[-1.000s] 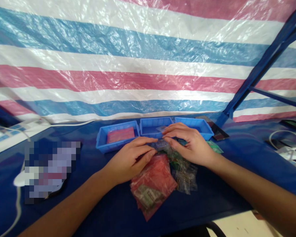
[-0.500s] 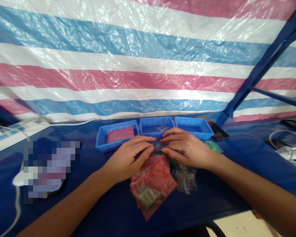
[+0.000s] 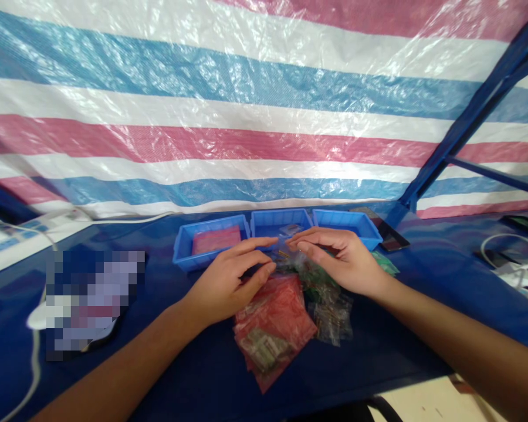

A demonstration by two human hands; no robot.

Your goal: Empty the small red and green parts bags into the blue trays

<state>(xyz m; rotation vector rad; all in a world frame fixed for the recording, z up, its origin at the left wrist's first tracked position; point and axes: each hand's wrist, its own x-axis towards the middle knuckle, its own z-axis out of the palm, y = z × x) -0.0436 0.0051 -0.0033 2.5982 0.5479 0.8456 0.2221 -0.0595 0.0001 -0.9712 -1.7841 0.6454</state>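
Note:
Red plastic bags [image 3: 275, 319] lie on the blue table, the front one with a small packet inside. My left hand [image 3: 233, 280] is at their upper left, fingers apart, with nothing seen in it. Across from it, my right hand [image 3: 338, 255] has its fingers together at a clear plastic bag [image 3: 293, 232]; its thumb is near the fingertips. Small brass-coloured pieces [image 3: 284, 254] show between the hands. Clear bags of small parts [image 3: 333, 319] lie below my right hand, which partly covers greenish bags [image 3: 319, 280].
Behind the hands stand a left blue bin [image 3: 182, 243] with a pink packet, a middle bin [image 3: 273, 218] and a right bin [image 3: 349, 218]. A dark flat device [image 3: 393, 237] lies behind right. A blurred-out object [image 3: 92, 305] and white cable [image 3: 35, 363] are left.
My right hand has turned and its fingers have drawn together, showing more of the clear bags and the brass-coloured pieces. My left hand has barely moved.

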